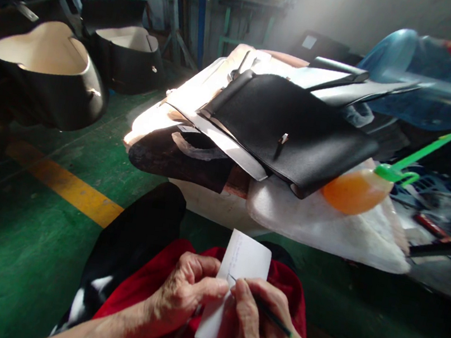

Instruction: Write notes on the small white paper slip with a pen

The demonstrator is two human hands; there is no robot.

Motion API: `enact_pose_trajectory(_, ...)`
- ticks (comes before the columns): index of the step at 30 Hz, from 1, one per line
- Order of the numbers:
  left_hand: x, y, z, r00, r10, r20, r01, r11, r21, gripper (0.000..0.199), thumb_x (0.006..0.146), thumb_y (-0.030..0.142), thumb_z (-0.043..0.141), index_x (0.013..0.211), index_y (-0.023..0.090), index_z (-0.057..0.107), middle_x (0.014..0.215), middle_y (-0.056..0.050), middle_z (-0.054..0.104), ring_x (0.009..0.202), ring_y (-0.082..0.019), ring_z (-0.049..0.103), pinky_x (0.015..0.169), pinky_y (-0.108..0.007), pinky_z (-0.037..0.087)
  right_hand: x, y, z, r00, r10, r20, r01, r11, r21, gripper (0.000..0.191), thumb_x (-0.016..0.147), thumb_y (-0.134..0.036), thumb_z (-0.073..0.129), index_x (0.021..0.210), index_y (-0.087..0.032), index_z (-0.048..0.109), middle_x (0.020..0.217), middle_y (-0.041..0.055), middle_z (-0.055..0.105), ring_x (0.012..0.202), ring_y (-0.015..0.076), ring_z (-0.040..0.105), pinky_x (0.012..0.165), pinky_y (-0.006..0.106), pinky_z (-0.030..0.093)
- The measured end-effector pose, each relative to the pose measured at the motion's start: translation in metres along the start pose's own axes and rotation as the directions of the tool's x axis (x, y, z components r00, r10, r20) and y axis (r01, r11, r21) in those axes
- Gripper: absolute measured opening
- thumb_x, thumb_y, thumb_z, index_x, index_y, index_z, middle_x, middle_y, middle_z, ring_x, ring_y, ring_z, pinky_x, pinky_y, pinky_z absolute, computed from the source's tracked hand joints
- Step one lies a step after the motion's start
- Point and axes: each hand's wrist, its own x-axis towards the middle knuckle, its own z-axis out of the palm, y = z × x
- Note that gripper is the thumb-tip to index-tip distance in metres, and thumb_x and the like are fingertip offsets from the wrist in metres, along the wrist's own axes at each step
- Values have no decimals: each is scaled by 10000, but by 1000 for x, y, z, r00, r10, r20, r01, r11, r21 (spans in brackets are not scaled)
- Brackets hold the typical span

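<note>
Over my lap, my left hand [190,285] pinches the left edge of a white paper card [253,255], which has faint handwriting near its upper left. My right hand [259,324] is closed round a thin pen [284,326]. The pen's dark tip touches the card close to my left thumb, and its clear end points down to the right. Red cloth [139,292] lies under both hands.
Ahead, a table [305,226] bears a black leather piece [295,128] and an orange-filled bottle [355,191] with a green spout. A large blue plastic bottle [437,82] lies behind. Dark curved bag bodies [54,92] stand at left above the green floor [30,230].
</note>
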Motion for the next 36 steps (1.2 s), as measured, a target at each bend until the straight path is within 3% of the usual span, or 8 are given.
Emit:
enact_pose_trajectory(7, 1, -1, 2, 1000, 5, 4, -5, 1000, -24, 328, 681, 370, 657, 810, 69, 658, 674, -95, 578, 529, -121, 465, 481, -204, 328, 0, -10, 1, 962, 270, -36, -264, 956, 124, 187, 824, -381, 595, 754, -208, 612, 670, -38, 598, 561, 92, 540, 550, 174, 395)
enact_pose_trajectory(12, 2, 1, 4, 1000, 10, 5, -10, 1000, -14, 333, 686, 366, 654, 833, 67, 669, 674, -92, 581, 527, -119, 468, 479, -203, 337, 2, -13, 1, 945, 325, -42, -321, 943, 90, 197, 814, -406, 592, 760, -218, 612, 662, -50, 606, 575, 90, 541, 568, 170, 387)
enact_pose_trajectory(36, 2, -1, 2, 1000, 17, 20, -16, 998, -54, 305, 712, 339, 658, 853, 69, 671, 693, -100, 600, 544, -129, 497, 491, -205, 346, 5, -10, 3, 974, 226, -22, -222, 968, 114, 212, 840, -381, 565, 748, -196, 616, 674, -11, 589, 563, 114, 530, 561, 193, 423)
